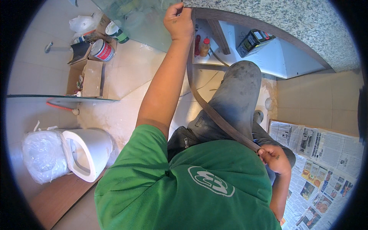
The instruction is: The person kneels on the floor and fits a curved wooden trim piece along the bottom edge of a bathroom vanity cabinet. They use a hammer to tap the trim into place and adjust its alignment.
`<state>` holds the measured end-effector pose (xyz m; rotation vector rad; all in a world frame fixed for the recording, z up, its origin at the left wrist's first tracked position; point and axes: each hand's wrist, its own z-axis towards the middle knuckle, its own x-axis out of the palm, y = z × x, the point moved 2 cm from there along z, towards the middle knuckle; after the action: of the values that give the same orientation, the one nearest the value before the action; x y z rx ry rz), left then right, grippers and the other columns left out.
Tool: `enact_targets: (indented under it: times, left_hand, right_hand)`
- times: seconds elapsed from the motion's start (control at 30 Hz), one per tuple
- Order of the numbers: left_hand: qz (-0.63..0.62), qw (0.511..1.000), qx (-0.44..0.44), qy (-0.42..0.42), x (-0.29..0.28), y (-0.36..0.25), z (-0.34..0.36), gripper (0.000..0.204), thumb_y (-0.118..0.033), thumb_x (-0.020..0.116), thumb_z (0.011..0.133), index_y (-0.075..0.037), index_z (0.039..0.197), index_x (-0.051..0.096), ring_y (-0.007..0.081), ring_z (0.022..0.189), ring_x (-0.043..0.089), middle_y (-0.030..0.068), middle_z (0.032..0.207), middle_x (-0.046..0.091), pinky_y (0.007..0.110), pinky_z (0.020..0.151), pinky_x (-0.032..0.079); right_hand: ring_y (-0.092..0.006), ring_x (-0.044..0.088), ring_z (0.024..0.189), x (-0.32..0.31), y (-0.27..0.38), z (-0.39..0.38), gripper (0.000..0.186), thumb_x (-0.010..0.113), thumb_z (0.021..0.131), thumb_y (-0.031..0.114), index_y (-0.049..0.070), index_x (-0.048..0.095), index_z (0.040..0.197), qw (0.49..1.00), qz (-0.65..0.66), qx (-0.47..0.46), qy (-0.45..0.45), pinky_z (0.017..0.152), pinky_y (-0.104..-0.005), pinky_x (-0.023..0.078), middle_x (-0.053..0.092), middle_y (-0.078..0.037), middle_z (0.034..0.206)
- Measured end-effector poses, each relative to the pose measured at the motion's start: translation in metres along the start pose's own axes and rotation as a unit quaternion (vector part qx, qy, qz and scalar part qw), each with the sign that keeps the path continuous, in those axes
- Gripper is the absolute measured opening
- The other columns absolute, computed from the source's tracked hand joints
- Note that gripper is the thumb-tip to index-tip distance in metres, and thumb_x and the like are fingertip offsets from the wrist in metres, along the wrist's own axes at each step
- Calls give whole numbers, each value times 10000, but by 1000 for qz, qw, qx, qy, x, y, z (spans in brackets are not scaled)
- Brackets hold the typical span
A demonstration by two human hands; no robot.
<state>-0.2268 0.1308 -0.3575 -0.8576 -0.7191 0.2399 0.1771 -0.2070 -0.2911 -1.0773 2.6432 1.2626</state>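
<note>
A long, thin brown edging strip (214, 115) with a wood look hangs in a curve between my hands. My left hand (179, 23) is closed at the upper left corner of a cabinet frame (245, 21), its fingers curled at the strip's upper end; the exact grip is partly hidden. Low in front of my shirt, my right hand (274, 158) pinches the strip's other end between thumb and fingers. The cabinet stands open under a speckled stone countertop (306, 23). Inside are a red-capped amber bottle (205, 47), a red object (197, 45) and a dark rectangular can (255, 43).
At left, a cardboard box (92, 78) stands near a paint can (102, 50) and a green-and-white tub (117, 33). A glass panel edge (61, 98) crosses above a toilet (86, 153). Newspaper (322, 172) covers a surface at right. My bent knee (245, 73) reaches the cabinet.
</note>
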Motion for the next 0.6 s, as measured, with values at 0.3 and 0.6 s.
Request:
enact_targets:
  times: [0.3,0.6]
  left_hand:
    - [143,989,20,29,-9,-7,-12,235,-147,804,860,6,1024,734,142,810,662,58,915,716,279,737,520]
    - [209,977,16,40,-30,0,-30,196,-160,806,854,-15,980,768,174,811,691,96,921,727,296,766,546]
  right_hand:
    - [-82,551,623,0,-4,0,153,638,988,111,20,666,868,1000,3,-9,-6,584,-263,451,597,6,677]
    - [-87,563,619,-1,-7,2,172,652,987,134,13,663,865,1000,4,9,-5,577,-273,454,596,6,673]
